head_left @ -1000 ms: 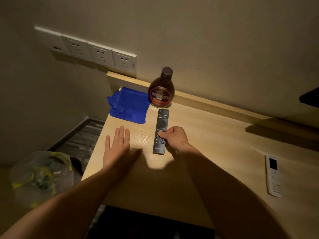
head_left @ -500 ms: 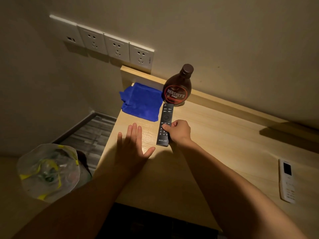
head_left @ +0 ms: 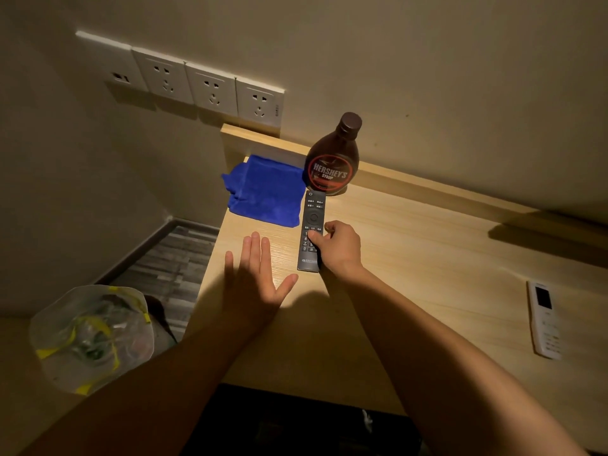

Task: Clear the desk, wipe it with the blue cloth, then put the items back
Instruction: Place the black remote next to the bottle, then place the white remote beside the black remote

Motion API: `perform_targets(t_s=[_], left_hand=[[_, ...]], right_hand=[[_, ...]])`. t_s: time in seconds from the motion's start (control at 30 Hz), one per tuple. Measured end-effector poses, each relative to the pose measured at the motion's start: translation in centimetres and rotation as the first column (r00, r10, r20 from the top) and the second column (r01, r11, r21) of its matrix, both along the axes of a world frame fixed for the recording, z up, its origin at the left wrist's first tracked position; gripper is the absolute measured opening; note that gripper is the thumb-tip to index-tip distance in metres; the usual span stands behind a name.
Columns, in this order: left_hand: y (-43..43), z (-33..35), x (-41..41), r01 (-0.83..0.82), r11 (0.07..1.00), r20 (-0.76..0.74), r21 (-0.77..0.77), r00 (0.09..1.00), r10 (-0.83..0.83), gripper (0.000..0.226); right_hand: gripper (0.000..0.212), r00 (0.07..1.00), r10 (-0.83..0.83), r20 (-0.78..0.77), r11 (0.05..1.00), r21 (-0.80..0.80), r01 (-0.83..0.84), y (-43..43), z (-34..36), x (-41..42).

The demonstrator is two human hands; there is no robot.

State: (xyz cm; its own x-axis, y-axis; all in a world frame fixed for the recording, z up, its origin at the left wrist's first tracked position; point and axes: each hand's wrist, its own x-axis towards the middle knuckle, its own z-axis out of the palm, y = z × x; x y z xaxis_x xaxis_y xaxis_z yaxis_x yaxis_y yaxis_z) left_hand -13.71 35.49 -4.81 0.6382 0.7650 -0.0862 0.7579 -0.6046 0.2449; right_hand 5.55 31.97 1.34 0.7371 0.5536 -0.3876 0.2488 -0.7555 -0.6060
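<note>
A black remote [head_left: 311, 215] lies lengthwise on the light wooden desk [head_left: 411, 258], its far end close to a brown syrup bottle [head_left: 333, 159] standing upright at the back rail. My right hand [head_left: 339, 246] grips the remote's near half, thumb on the buttons. A folded blue cloth [head_left: 268, 190] lies at the desk's back left corner, just left of the remote. My left hand [head_left: 255, 279] rests flat on the desk, fingers spread, holding nothing. A white remote [head_left: 544, 319] lies at the far right.
The desk's left edge drops to a dark floor [head_left: 171, 268]. A clear bag-lined bin [head_left: 92, 334] stands below to the left. Wall sockets [head_left: 210, 88] sit above the back left corner. A dark gap [head_left: 296, 422] shows under the front edge.
The view has shifted a little, so everything sits further right in frame. My right hand has stayed on the black remote and my left hand flat on the desk.
</note>
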Motion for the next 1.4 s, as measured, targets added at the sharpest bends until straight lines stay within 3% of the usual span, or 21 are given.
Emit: perform_targets(t_s=[0.17,0.4,0.57,0.77,0.93,1.07,1.4], left_hand=[[-1.9,1.9,0.5,-0.029,1.000,-0.011,0.007,1.000,0.029,0.099],[-12.4,3.0,5.4,0.075,0.995,-0.022,-0.067,0.997,-0.077,0.099],[-19.2,3.0,9.8,0.092,0.974,0.001,-0.209,0.996,-0.094,0.099],[-21.8,1.7,10.7,0.059,0.995,-0.090,-0.078,0.994,-0.066,0.100],[-21.8,1.4,10.7,0.059,0.997,-0.123,-0.052,0.990,-0.065,0.102],[-21.8,1.2,10.8,0.050,0.998,-0.120,-0.027,0.991,-0.053,0.103],[-21.7,1.1,10.9,0.049,0.999,-0.139,-0.023,0.989,-0.052,0.104]], right_hand=[[0.053,0.999,-0.016,0.041,0.999,0.032,0.015,-3.8,1.0,1.1],[0.046,0.979,-0.148,0.139,0.988,0.066,0.140,-17.2,2.6,7.3],[0.048,0.936,-0.192,0.297,0.978,-0.027,0.209,-28.3,3.3,12.8],[0.059,0.856,-0.219,0.468,0.910,-0.217,0.352,-36.6,2.7,18.8],[0.067,0.869,-0.360,0.339,0.864,-0.230,0.448,-38.5,1.9,21.7],[0.061,0.839,-0.477,0.261,0.831,-0.177,0.527,-38.9,1.8,23.4],[0.052,0.826,-0.561,0.054,0.812,-0.160,0.561,-39.5,2.5,24.6]])
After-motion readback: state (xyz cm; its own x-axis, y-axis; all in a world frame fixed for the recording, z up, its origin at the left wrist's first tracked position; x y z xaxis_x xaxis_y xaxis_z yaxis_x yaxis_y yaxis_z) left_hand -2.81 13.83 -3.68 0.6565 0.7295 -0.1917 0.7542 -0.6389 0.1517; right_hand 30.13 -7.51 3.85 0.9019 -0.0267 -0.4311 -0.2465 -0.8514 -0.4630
